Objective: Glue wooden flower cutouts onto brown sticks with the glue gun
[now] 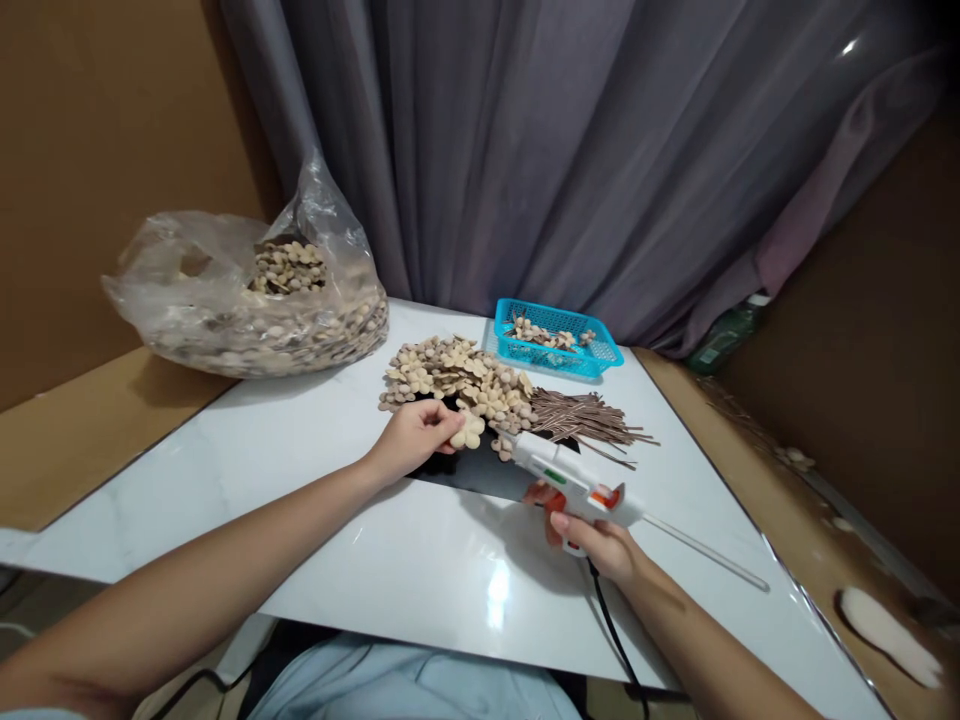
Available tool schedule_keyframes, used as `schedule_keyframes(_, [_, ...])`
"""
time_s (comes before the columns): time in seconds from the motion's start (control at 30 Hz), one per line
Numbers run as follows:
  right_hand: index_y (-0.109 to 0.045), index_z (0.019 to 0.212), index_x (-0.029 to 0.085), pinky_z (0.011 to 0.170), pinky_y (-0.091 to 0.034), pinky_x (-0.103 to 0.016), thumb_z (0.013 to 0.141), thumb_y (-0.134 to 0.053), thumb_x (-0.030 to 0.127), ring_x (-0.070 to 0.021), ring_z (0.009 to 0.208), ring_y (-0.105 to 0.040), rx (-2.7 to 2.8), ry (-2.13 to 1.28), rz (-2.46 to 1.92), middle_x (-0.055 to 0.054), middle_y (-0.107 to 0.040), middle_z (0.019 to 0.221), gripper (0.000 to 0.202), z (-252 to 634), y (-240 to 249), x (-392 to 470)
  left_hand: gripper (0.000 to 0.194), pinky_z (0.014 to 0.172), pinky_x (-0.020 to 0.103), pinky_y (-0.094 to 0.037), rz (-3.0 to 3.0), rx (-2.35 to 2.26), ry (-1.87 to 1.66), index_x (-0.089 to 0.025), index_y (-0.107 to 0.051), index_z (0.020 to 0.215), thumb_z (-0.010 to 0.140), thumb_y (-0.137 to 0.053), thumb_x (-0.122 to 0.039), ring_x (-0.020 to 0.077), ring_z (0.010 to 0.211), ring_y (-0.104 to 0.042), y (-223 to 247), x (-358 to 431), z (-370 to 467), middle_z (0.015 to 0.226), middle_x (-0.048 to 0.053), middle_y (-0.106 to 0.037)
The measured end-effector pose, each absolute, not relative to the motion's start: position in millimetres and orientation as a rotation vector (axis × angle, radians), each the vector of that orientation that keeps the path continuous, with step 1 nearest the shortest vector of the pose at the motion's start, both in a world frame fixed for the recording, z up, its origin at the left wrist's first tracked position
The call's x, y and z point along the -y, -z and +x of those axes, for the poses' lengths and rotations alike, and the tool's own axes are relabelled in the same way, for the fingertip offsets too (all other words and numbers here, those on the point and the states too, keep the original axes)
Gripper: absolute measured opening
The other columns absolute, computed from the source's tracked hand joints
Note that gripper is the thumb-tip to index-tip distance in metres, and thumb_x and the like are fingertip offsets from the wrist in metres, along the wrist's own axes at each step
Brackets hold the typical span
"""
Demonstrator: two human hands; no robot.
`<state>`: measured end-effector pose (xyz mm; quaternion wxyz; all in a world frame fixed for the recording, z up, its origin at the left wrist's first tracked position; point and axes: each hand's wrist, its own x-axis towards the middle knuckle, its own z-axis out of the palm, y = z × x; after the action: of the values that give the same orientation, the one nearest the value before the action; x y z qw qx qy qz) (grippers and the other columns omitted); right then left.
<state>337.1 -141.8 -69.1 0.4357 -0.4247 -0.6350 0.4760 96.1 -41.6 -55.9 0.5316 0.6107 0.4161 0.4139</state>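
Between thumb and fingers, my left hand [416,437] pinches a cream flower-shaped piece [469,430] by its edge. My right hand [592,540] is wrapped round the handle of a white hot glue gun [574,478] with orange parts. Its nozzle points left, just beside the flower piece; whether they touch I cannot tell. A clear glue stick [705,550] juts out of the gun's back end, and a black cord hangs from the handle. Behind my left hand lies a heap of similar flower pieces [450,370], partly on a dark mat [480,475].
Thin brown stems [589,415] lie bundled right of the heap. A blue plastic basket [611,358] behind them holds assembled-looking flowers and stems. At the left back sits a clear plastic bag [225,320] full of flower pieces. A green bottle [724,335] stands beyond the white table [420,560].
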Motion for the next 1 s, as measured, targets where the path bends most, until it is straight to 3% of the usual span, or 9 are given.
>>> schedule_keyframes(0.2, [-0.073, 0.089, 0.016, 0.047, -0.050, -0.029, 0.076, -0.061, 0.029, -0.0178, 0.050, -0.059, 1.880, -0.941, -1.112, -0.008, -0.071, 0.073, 0.022, 339.0, 69.5, 142.8, 0.039, 0.056, 0.022, -0.054, 1.329, -0.882, -1.119, -0.016, -0.052, 0.081, 0.064, -0.079, -0.039, 0.0119, 0.057, -0.065, 44.3, 46.0, 93.0, 0.063, -0.003, -0.067])
schedule_keyframes(0.37, [-0.072, 0.080, 0.020, 0.050, -0.048, -0.029, 0.080, -0.057, 0.025, -0.0179, 0.049, -0.059, 2.009, -0.574, -1.090, -0.005, -0.065, 0.058, 0.016, 334.2, 71.9, 145.2, 0.042, 0.060, 0.024, -0.056, 1.370, -0.914, -1.017, -0.013, -0.065, 0.097, 0.066, -0.078, -0.037, 0.0151, 0.062, -0.068, 41.4, 49.2, 92.4, 0.069, 0.003, -0.073])
schedule_keyframes(0.5, [-0.068, 0.072, 0.021, 0.048, -0.046, -0.028, 0.081, -0.055, 0.025, -0.0169, 0.048, -0.058, 2.041, -0.503, -1.083, -0.004, -0.063, 0.057, 0.017, 331.3, 71.6, 148.4, 0.039, 0.059, 0.023, -0.056, 1.369, -0.943, -0.978, -0.012, -0.072, 0.096, 0.067, -0.076, -0.038, 0.0164, 0.068, -0.069, 41.5, 54.6, 94.0, 0.083, 0.008, -0.075])
schedule_keyframes(1.0, [-0.061, 0.070, 0.021, 0.049, -0.043, -0.027, 0.080, -0.057, 0.023, -0.0161, 0.051, -0.057, 2.096, -0.484, -1.121, -0.003, -0.061, 0.061, 0.011, 328.0, 70.1, 150.4, 0.040, 0.054, 0.022, -0.057, 1.357, -1.012, -1.005, -0.011, -0.072, 0.096, 0.066, -0.077, -0.038, 0.0176, 0.068, -0.069, 37.9, 59.0, 95.8, 0.085, 0.010, -0.075])
